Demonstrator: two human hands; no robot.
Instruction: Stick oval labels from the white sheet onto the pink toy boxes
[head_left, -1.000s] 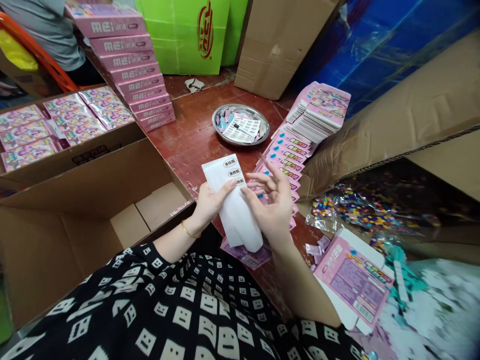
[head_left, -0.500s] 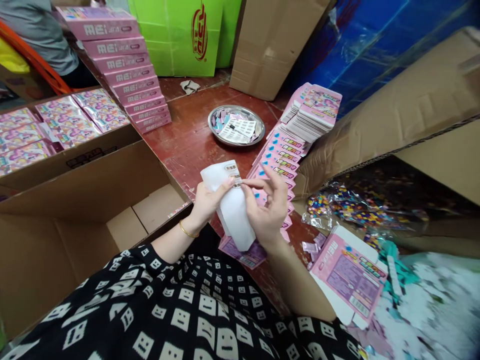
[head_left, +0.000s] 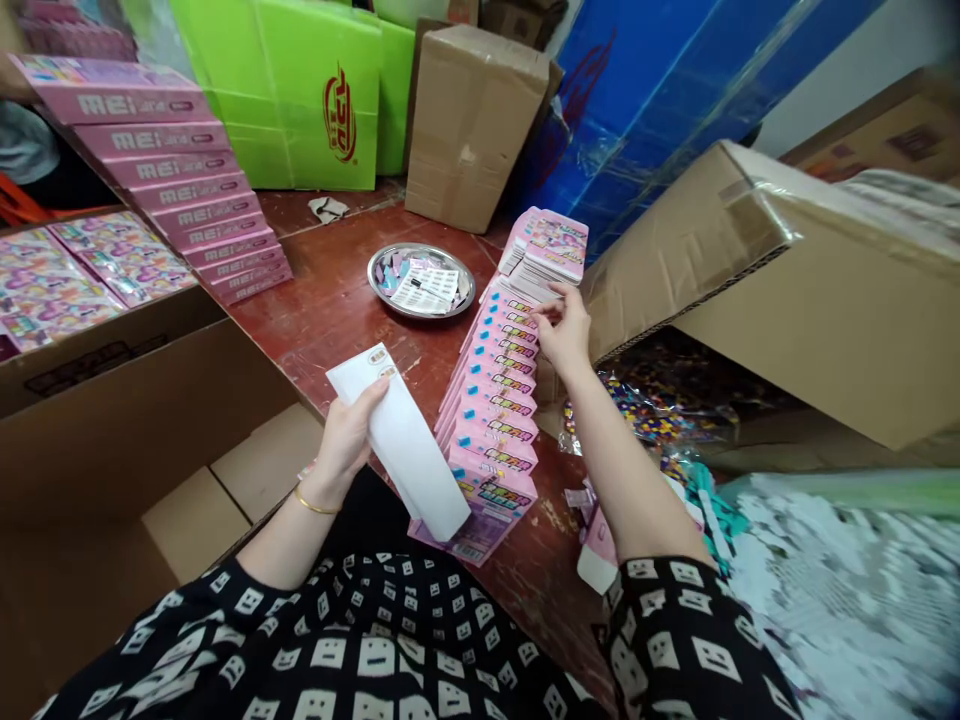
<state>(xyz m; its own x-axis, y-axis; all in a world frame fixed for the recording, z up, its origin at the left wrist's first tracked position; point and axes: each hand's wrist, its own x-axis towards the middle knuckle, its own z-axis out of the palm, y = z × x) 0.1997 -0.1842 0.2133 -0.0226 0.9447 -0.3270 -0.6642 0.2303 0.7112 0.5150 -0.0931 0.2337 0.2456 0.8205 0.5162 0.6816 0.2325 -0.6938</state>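
Note:
My left hand [head_left: 349,435] grips a long white strip of sticker backing [head_left: 412,450], its thumb beside small oval stickers [head_left: 377,356] near the top end. The strip slants over the front of a row of pink boxes [head_left: 501,402], which overlap like steps on the red-brown table. My right hand [head_left: 564,332] is at the far end of this row, fingertips pinched close to a box's upper edge. What looks like a small sticker is at those fingertips, mostly hidden. Just behind the right hand is a stack of flat pink cartons [head_left: 551,250].
A metal plate [head_left: 375,298] with paper scraps stands on the table [head_left: 315,325]. Stacked pink boxes [head_left: 180,190] rise at left above an open cardboard carton [head_left: 82,440]. Another large carton [head_left: 810,300] leans at right, near bagged colourful pieces [head_left: 637,410].
My right hand has left the sticker strip and reached forward to the far boxes. My left hand has lowered the strip and moved left. The view has turned to the right.

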